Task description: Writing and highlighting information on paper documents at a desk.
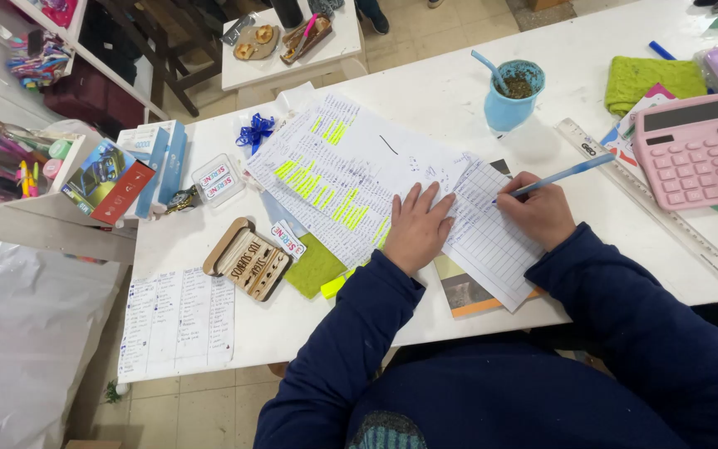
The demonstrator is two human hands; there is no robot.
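My left hand (pixel 416 227) lies flat, fingers spread, on overlapping paper sheets (pixel 351 170) with handwriting and yellow highlighter marks. My right hand (pixel 539 211) grips a light blue pen (pixel 560 175), its tip touching a lined sheet (pixel 488 241) covered in rows of writing. That lined sheet rests on a notebook (pixel 469 295) at the white table's (pixel 459 91) front edge. Both arms wear dark blue sleeves.
A pink calculator (pixel 691 150) and a clear ruler (pixel 658 208) lie to the right. A blue cup (pixel 513 96) with a straw stands behind the papers. A wooden plaque (pixel 247 259), small boxes (pixel 139 170), a green cloth (pixel 654 81) and a printed list (pixel 178 323) surround them.
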